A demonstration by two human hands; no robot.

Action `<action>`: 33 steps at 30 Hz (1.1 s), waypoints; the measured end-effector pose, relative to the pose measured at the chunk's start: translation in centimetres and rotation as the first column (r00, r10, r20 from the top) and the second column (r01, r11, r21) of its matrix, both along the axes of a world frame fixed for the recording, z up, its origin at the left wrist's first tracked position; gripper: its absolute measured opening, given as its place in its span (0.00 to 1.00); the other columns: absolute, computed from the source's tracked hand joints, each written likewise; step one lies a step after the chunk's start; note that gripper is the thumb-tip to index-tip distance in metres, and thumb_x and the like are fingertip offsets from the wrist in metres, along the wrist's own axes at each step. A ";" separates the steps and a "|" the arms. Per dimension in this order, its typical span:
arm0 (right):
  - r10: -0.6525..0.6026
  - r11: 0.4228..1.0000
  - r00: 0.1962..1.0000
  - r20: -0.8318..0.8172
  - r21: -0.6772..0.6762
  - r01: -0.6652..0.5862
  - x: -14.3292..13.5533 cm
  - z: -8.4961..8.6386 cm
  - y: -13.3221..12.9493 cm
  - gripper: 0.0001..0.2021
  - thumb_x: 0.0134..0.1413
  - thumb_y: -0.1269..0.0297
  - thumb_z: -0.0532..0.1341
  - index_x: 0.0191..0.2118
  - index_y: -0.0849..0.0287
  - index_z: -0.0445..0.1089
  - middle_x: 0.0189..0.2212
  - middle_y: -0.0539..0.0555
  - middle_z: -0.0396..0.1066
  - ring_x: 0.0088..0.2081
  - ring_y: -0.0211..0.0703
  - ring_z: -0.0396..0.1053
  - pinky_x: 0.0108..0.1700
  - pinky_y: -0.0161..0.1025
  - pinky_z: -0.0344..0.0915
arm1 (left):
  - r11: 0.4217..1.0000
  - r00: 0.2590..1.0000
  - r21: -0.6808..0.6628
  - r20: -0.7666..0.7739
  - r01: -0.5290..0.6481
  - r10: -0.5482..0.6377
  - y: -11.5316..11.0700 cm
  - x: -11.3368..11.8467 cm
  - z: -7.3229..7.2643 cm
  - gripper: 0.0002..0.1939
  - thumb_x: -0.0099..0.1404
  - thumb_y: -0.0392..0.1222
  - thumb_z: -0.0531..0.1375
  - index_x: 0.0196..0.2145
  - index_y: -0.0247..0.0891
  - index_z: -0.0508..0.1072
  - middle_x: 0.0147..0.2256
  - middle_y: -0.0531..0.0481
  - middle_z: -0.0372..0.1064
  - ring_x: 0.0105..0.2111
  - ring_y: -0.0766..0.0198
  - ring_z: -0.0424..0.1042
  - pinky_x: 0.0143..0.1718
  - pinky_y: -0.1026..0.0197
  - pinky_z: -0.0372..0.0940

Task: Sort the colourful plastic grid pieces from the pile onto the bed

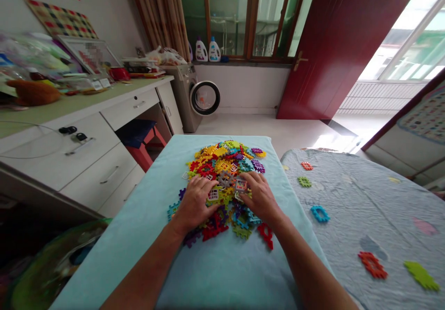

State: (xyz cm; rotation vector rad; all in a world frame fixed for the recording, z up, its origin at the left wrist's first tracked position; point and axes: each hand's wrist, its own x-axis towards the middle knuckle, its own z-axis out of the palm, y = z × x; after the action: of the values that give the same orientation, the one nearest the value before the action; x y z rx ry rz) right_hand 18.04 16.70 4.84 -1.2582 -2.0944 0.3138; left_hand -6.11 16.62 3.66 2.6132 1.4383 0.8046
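A heap of colourful plastic interlocking building pieces (pixel 222 165) lies on the light blue cloth-covered table (pixel 222 273). My left hand (pixel 196 202) rests over the near left side of the heap, thumb and fingers apart. Beside its fingertips is a piece with a white lattice window (pixel 213 194). On the other side, my right hand (pixel 259 194) has its thumb and fingers around a grey square building piece (pixel 240 185). Between the hands lies a grey gear-shaped piece (pixel 225 179). A red piece (pixel 266 235) sits below my right wrist.
At right, a grey patterned cloth surface (pixel 344 217) carries several loose pieces, among them a blue ring-like one (pixel 320 213). A cluttered desk (pixel 139 92) stands at left, with a stool (pixel 139 136) under it. Behind is a washing machine (pixel 186 94) with its door open.
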 end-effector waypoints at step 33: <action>0.170 0.985 0.975 -0.145 0.063 -0.162 -1.9 0.9 -2.3 0.17 0.57 0.70 0.62 0.53 0.54 0.68 0.50 0.57 0.71 0.53 0.50 0.66 0.58 0.51 0.63 | 0.835 0.705 -0.524 0.655 0.166 0.271 -1.8 2.9 2.6 0.21 0.61 0.57 0.63 0.45 0.39 0.74 0.38 0.48 0.76 0.38 0.58 0.74 0.40 0.58 0.70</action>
State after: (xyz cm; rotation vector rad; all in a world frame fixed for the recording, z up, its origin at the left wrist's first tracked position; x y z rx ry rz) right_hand 16.17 14.37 5.74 -0.9996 -2.0682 0.4132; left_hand -3.21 14.80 6.23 1.5471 1.2406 1.0462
